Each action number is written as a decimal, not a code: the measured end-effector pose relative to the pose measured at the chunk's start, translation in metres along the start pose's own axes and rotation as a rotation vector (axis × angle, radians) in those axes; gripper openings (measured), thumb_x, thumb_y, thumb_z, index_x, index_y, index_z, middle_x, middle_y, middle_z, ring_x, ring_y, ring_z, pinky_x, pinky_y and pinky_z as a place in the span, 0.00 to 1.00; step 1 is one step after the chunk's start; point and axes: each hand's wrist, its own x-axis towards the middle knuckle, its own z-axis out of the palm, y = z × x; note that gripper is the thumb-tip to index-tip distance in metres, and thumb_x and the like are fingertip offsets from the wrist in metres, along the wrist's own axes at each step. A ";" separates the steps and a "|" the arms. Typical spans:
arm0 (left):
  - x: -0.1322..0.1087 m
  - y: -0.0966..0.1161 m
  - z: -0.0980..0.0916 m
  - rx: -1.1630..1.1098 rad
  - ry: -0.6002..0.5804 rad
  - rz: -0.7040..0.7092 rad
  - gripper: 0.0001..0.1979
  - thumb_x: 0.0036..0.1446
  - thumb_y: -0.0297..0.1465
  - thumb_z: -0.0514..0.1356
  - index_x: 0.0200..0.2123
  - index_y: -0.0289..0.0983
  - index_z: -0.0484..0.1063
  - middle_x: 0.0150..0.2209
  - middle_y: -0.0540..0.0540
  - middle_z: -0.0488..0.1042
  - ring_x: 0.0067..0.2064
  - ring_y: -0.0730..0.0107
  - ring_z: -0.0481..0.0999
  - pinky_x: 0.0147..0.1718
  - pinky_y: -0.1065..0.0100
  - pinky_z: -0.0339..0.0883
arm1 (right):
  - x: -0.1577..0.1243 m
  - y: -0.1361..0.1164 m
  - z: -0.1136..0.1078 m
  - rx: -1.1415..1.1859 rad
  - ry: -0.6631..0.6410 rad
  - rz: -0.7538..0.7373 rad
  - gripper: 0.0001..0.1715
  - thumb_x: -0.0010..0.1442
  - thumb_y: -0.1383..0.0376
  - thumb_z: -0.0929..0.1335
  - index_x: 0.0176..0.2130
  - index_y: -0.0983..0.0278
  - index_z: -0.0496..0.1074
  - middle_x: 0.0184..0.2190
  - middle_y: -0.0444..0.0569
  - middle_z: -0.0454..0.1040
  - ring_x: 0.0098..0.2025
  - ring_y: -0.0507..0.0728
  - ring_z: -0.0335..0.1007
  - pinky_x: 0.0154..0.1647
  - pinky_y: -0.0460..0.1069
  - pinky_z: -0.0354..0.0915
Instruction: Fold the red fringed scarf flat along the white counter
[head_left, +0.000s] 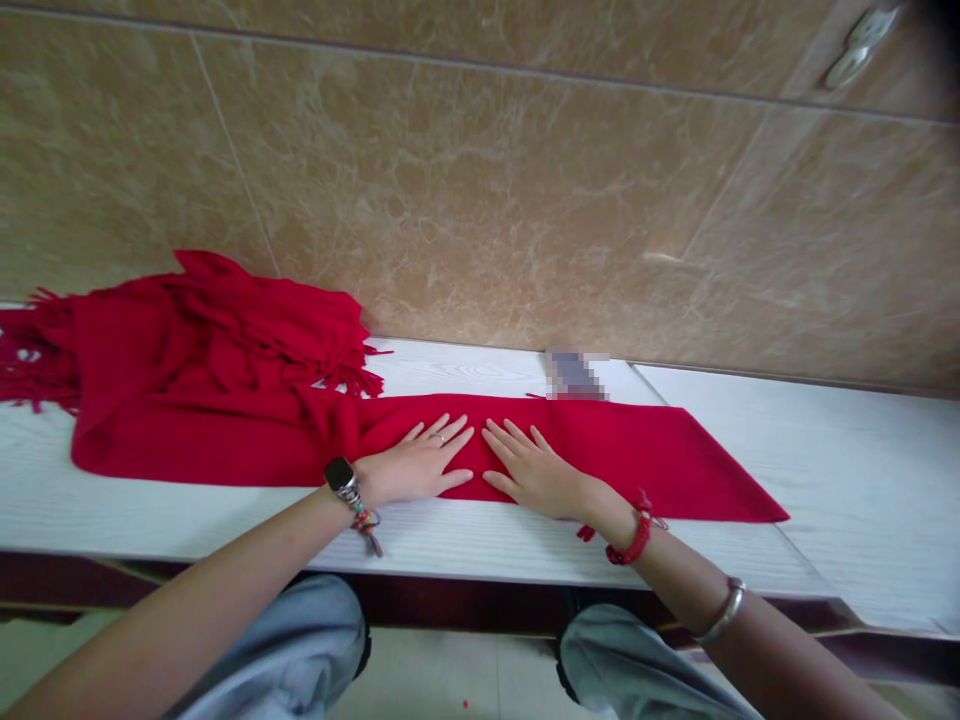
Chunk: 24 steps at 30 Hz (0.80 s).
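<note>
A long red scarf [615,455] with fringed ends lies folded along a white table. Its right part is flat and ends in a slanted point, while the left part is bunched up with loose tassels. My left hand [420,460] rests palm down on the scarf near its middle, fingers spread. Close beside it on the right, my right hand [536,470] also lies flat on the fabric with fingers apart. The fingertips of the two hands point toward each other with a small gap between them.
The white wood-grain table [862,450] runs along a brown marbled tile wall [487,200]. A blurred-out rectangular item [574,375] lies behind the scarf by the wall. A metallic fitting [859,48] is at the upper right. My knees are below the table's front edge.
</note>
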 end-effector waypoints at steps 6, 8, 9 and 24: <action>-0.003 -0.011 0.005 -0.057 -0.085 -0.062 0.35 0.56 0.52 0.39 0.62 0.42 0.37 0.64 0.45 0.35 0.63 0.55 0.33 0.56 0.46 0.35 | 0.000 0.000 0.001 -0.009 -0.003 0.002 0.36 0.62 0.51 0.52 0.62 0.68 0.45 0.63 0.55 0.42 0.63 0.65 0.36 0.58 0.65 0.43; -0.008 -0.009 -0.001 -0.050 -0.102 -0.125 0.36 0.55 0.53 0.40 0.62 0.40 0.38 0.64 0.44 0.35 0.63 0.53 0.33 0.56 0.46 0.36 | -0.001 -0.001 -0.001 -0.015 -0.011 0.006 0.36 0.62 0.51 0.52 0.62 0.69 0.45 0.63 0.55 0.41 0.63 0.65 0.36 0.58 0.65 0.43; -0.011 -0.007 -0.004 -0.040 -0.112 -0.164 0.37 0.55 0.53 0.41 0.62 0.39 0.39 0.64 0.43 0.35 0.63 0.51 0.35 0.56 0.46 0.37 | -0.001 -0.002 -0.002 -0.015 -0.018 0.006 0.36 0.62 0.51 0.52 0.62 0.69 0.45 0.63 0.55 0.41 0.63 0.65 0.36 0.58 0.65 0.43; 0.005 0.016 -0.011 -0.023 -0.084 -0.141 0.26 0.61 0.39 0.41 0.61 0.39 0.45 0.64 0.44 0.40 0.63 0.54 0.40 0.53 0.45 0.49 | 0.021 0.014 -0.012 0.030 -0.159 0.159 0.37 0.61 0.50 0.52 0.62 0.67 0.43 0.63 0.55 0.38 0.63 0.66 0.31 0.58 0.65 0.43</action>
